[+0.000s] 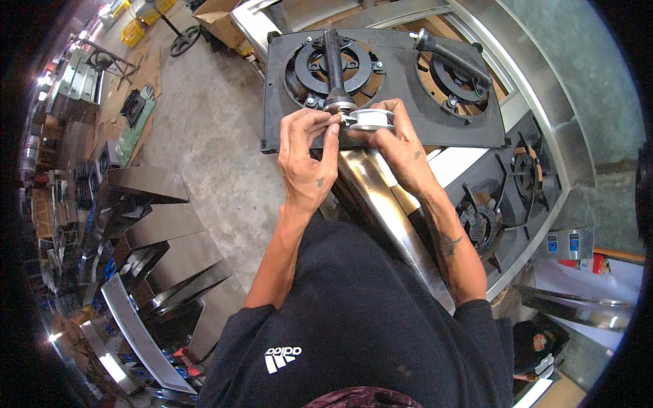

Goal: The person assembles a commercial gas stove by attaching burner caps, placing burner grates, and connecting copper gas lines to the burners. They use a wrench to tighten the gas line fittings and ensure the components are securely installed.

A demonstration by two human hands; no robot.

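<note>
A spool of white thread seal tape (pixel 372 120) is held between the fingers and thumb of my right hand (pixel 406 151). Close beside it, my left hand (pixel 305 162) pinches a small brass-coloured fitting (pixel 342 117) with its thumb and fingertips; a bit of white shows there, and the fingers partly cover it. Both hands are over the front edge of a dark stove plate (pixel 394 81). Directly beyond the fingertips is the flared end of a black burner tube (pixel 332 64), which lies across a round ring burner (pixel 357 68).
A second burner with its tube (pixel 457 61) sits at the right of the plate. Below it lies another black stove with grates (pixel 479 217). A shiny metal leg (pixel 388 204) runs beneath my right arm. Bent sheet-metal pieces (pixel 166 234) are stacked at the left, beside the concrete floor (pixel 211 129).
</note>
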